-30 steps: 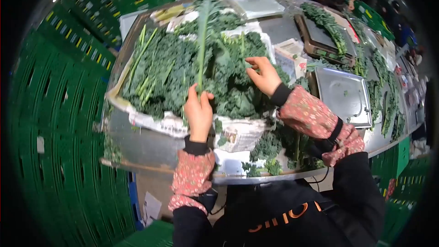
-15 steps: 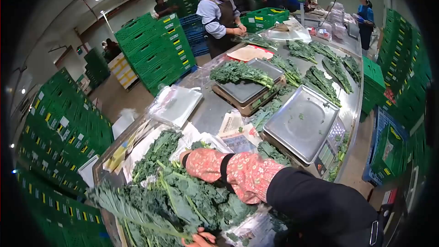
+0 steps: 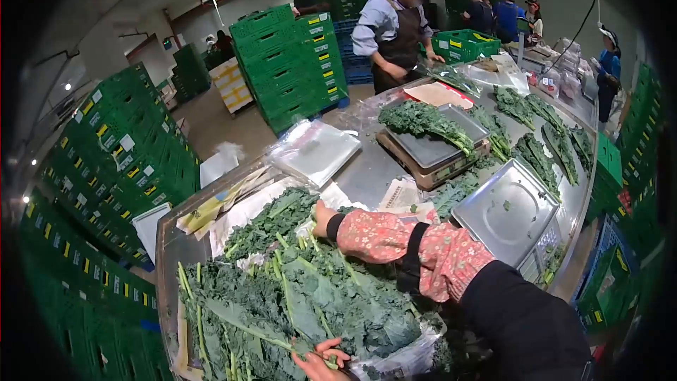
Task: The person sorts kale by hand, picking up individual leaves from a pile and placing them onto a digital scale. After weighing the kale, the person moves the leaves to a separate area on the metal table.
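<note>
The right hand [image 3: 324, 219] is bare; just behind it sits a black cuff [image 3: 335, 226]; next comes a loose, coral-pink sleeve cover [image 3: 377, 236] printed with small pale flowers; farther from the hand, a black band [image 3: 412, 248] cinches it; beyond that, a plain black sleeve [image 3: 529, 317].

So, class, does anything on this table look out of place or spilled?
Only a little: a small leaf scrap lies loose on the shiny metal tray, away from the big leaf pile, so it looks stray. Nothing else clearly stands out.
</note>
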`<state>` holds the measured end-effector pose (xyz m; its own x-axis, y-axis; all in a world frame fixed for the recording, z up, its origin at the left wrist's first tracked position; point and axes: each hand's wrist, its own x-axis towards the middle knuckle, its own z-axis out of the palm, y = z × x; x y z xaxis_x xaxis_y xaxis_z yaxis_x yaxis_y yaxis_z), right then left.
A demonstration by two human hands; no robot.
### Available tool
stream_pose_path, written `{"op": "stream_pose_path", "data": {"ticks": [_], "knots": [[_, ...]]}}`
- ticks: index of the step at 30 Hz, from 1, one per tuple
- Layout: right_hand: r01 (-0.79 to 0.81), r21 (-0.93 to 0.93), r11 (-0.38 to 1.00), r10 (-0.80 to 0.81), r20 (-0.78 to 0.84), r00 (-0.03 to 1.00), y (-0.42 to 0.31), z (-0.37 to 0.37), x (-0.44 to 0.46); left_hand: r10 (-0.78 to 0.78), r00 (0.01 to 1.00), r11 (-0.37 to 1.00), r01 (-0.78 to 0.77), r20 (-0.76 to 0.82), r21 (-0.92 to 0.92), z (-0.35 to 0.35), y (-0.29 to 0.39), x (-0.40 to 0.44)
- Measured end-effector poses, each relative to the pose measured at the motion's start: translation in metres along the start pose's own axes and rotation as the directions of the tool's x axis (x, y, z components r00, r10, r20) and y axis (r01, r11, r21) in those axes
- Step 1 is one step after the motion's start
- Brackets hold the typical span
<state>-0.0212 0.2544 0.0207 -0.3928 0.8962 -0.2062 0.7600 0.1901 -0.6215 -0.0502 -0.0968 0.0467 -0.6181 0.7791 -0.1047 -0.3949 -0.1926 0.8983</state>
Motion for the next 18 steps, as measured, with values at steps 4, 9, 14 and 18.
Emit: {"op": "stream_pose_path", "data": {"ticks": [4,9,14,18], "knots": [[0.103,0.134,0.986,-0.053,-0.331,0.942,-0.032,-0.040,-0.058,0.038,0.996,0.999,-0.037,0.080,-0.019,-0.007,0.012,-0.002],[0.561,0.189,0.806,-0.398,-0.528,0.750,-0.112,-0.097,-0.148,0.203,0.979,0.979,-0.202,-0.018,0.033,0.037,0.047,-0.028],[0.938,-0.245,0.246,-0.551,-0.831,-0.072,-0.199,-0.169,-0.266,0.221,0.961,0.965,-0.191,0.167,-0.182,0.094,0.100,-0.063],[0.889,-0.443,0.112,-0.823,-0.543,-0.166,-0.179,-0.144,-0.349,0.025,0.955,0.885,0.117,0.297,-0.450,0.067,0.086,-0.067]]}}
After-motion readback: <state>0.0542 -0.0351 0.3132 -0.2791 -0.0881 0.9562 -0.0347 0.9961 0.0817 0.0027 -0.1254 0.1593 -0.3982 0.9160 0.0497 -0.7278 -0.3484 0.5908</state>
